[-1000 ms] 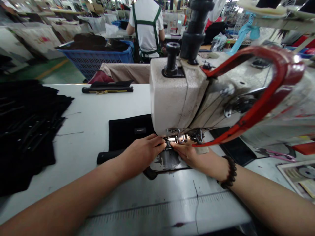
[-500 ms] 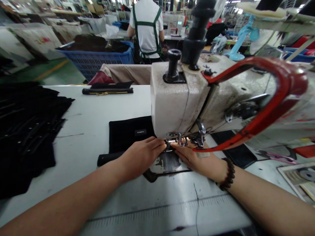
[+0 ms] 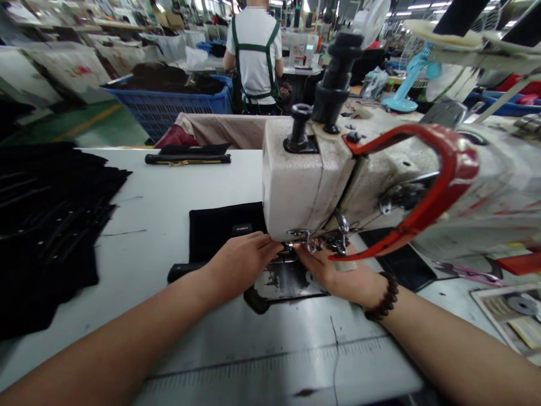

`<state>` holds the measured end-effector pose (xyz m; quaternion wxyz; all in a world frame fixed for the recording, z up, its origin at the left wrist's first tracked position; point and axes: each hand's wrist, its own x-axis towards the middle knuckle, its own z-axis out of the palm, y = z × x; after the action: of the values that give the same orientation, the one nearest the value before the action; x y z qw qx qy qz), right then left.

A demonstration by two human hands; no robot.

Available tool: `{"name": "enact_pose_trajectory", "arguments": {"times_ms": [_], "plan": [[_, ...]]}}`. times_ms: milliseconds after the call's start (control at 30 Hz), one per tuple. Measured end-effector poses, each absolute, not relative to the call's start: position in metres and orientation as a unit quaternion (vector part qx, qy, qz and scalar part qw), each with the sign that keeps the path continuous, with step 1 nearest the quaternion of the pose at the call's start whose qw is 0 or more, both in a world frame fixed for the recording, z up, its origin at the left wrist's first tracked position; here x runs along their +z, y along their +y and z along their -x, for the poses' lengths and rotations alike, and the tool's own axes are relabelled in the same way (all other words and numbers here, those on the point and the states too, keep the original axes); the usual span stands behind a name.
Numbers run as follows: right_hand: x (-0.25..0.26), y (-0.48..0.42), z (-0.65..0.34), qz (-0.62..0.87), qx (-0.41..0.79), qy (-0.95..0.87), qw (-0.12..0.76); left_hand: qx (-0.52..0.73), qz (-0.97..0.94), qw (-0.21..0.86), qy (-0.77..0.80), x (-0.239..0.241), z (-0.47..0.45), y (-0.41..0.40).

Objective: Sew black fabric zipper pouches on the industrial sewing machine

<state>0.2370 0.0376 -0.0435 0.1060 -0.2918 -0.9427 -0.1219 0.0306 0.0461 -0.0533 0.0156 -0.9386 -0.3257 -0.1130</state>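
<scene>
A black fabric panel with a small label lies on the table at the left of a sewing machine, its right part hidden behind the machine head. My left hand presses its closed fingers on the black work just left of the presser foot. My right hand, a beaded bracelet at its wrist, has its fingertips pinched down on the right side of the foot, partly hidden by metal guides. A rolled black edge shows beside my left wrist. Below the foot, the metal needle plate is bare.
Black pieces are piled at the left. A rolled black piece with a gold zipper lies at the back. The red guard arches over my right hand. Pink-handled scissors lie at right. A person stands beyond a blue basket.
The view has shifted slightly, so the machine sits a little lower in it. Both hands stay beside the presser foot, with only a very small movement of the fingers.
</scene>
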Motion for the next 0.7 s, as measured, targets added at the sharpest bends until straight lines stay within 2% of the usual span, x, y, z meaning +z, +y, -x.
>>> {"name": "enact_pose_trajectory", "arguments": {"times_ms": [233, 500, 700], "plan": [[-0.048, 0.039, -0.237, 0.288, -0.115, -0.942, 0.126, -0.116, 0.942, 0.104, -0.298, -0.057, -0.035, 0.041], [-0.04, 0.04, -0.228, 0.341, -0.005, -0.931, 0.131, -0.106, 0.941, 0.096, -0.307, -0.052, -0.035, 0.044], [-0.035, 0.042, -0.228, 0.347, 0.03, -0.928, 0.131, -0.122, 0.944, 0.106, -0.289, -0.054, -0.037, 0.042]]}}
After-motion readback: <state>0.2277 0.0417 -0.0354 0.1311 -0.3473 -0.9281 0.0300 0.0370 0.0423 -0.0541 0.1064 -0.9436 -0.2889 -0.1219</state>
